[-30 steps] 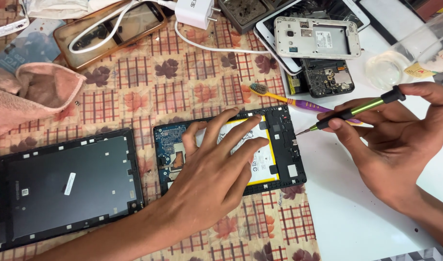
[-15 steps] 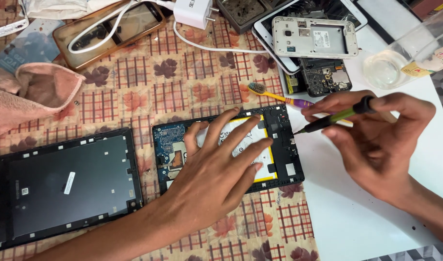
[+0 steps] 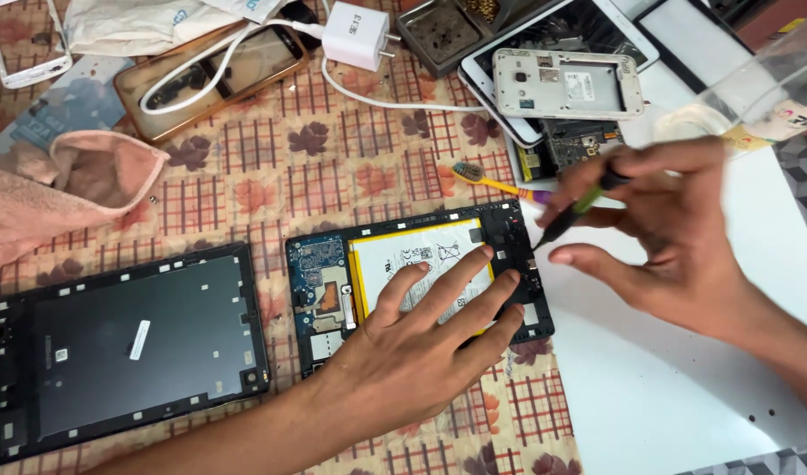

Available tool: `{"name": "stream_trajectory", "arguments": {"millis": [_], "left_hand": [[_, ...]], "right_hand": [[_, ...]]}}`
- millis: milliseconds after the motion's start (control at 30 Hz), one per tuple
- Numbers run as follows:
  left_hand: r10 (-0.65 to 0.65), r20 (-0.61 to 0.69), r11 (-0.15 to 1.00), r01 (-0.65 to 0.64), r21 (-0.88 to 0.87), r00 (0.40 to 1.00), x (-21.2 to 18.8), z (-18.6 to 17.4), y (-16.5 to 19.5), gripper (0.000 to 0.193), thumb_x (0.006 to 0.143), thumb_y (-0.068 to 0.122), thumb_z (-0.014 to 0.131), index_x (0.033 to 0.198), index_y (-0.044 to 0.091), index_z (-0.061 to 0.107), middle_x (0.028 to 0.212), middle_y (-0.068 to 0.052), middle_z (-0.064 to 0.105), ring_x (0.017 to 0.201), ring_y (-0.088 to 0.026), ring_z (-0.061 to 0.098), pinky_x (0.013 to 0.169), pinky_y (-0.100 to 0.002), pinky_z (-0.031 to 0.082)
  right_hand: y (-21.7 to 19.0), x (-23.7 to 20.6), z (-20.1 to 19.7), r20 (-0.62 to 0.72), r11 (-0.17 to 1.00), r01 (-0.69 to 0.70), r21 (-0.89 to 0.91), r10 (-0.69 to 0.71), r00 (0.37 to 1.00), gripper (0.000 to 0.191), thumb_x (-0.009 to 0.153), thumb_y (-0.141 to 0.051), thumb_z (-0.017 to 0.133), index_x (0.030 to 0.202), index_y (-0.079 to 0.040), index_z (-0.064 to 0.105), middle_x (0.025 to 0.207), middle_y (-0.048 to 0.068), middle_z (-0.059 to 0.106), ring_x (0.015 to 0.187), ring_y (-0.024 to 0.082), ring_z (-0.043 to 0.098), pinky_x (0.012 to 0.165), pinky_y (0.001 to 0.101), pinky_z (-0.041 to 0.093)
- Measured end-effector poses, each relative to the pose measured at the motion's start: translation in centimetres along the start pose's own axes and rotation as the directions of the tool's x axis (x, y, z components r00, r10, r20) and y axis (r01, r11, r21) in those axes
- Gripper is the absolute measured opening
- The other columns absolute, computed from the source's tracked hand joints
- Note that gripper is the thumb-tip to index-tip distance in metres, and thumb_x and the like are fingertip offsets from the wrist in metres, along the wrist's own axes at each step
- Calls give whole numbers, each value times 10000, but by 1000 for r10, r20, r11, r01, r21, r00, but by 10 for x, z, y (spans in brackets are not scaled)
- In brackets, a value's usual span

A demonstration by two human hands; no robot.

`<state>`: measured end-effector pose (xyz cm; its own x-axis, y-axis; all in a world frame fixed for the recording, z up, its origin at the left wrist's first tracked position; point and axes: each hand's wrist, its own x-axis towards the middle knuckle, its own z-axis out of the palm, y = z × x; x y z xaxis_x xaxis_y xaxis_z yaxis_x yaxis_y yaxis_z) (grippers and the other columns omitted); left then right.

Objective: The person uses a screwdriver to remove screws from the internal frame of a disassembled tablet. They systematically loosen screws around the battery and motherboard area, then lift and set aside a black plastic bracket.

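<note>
- Left hand laid flat, fingers spread wide, pressing down on the opened tablet over its white, yellow-edged battery; nothing gripped.
- Opened tablet lying face down near the middle of the table's front half, its right edge just over the border between the patterned cloth and the white sheet.
- Blue circuit board exposed at the tablet's left end, clear of the fingers.
- Right hand above the white sheet at the right side, thumb and fingers pinched narrowly round a thin screwdriver with green and black shaft.
- Screwdriver tilted, tip pointing down-left toward the tablet's upper right corner; contact with it impossible to tell.
- Detached black back cover resting at the front left corner, well apart from both hands.
- Toothbrush with yellow handle just beyond the tablet's far edge.
- White phone frame on other stacked devices near the far right edge.
- White charger with its cable at the far edge, pink cloth at the left edge.
</note>
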<state>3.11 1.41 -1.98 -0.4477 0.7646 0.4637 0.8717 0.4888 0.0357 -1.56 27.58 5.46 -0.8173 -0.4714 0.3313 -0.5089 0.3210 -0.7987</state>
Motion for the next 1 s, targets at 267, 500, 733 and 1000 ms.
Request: {"name": "stream_trajectory", "arguments": {"millis": [267, 500, 733, 1000], "left_hand": [[-30, 102, 978, 50, -201, 994, 8, 1, -2, 688, 801, 201, 690, 1473, 131, 562, 1544, -166, 479, 1478, -357, 346, 1065, -618, 246], [-102, 151, 949, 142, -280, 983, 9, 3, -3, 651, 913, 409, 658, 1465, 83, 542, 1569, -77, 463, 1515, -310, 295, 1159, -622, 199], [-91, 143, 962, 124, -243, 986, 8, 3, -3, 633, 954, 423, 638, 1481, 82, 550, 1567, -77, 459, 1519, -317, 288, 1163, -609, 198], [-98, 111, 962, 123, -244, 989, 8, 3, -3, 595, 951, 413, 632, 1449, 92, 571, 1570, -80, 468, 1525, -329, 290, 1163, -609, 206]], "right_hand": [[2, 2, -15, 36, 997, 37, -66, -35, 999, 536, 882, 234, 492, 1206, -79, 202, 1102, 309, 632, 1105, 431, 698, 914, 524, 630], [16, -11, -9, -90, 993, 51, -107, -61, 994, 624, 903, 166, 625, 1270, -126, 213, 1118, 255, 625, 1063, 332, 752, 933, 447, 704], [16, -12, -9, 21, 999, 48, -8, -48, 999, 631, 891, 183, 568, 1270, -125, 168, 1210, 309, 555, 1130, 395, 688, 906, 477, 659], [21, -25, -6, 13, 998, 35, 53, -35, 999, 594, 916, 166, 553, 1259, -159, 192, 1182, 296, 588, 1141, 370, 713, 905, 440, 698]]}}
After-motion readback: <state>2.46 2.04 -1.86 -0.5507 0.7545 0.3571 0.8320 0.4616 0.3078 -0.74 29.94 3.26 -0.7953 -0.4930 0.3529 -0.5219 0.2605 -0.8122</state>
